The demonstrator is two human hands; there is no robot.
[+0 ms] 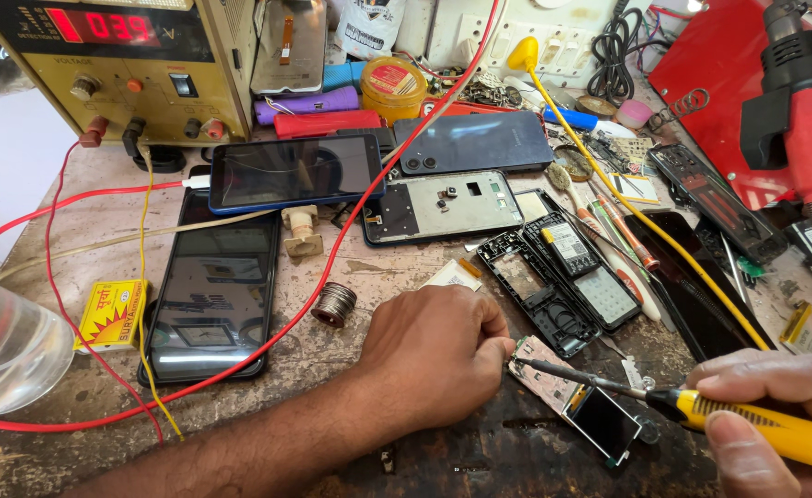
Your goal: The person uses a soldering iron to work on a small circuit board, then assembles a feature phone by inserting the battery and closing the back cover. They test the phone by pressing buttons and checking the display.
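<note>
Your left hand [438,346] rests knuckles-up on the worn bench [424,452], fingers curled in and pressed at the near edge of a small circuit board [567,397] — whether the fingertips pinch it or only steady it, you cannot tell. The board lies flat just right of that hand, with a small dark display at its lower right end. Your right hand [775,410] is closed around the yellow handle of a soldering iron [692,406], thumb on top; its metal tip reaches left to the board's upper corner, close to your left fingertips. Behind the board lie 2 black keypad frames [563,277]. A solder spool [335,304] sits just left of your left hand; a large dark phone [212,295] lies face-up farther left, crossed by a red wire [268,341].
</note>
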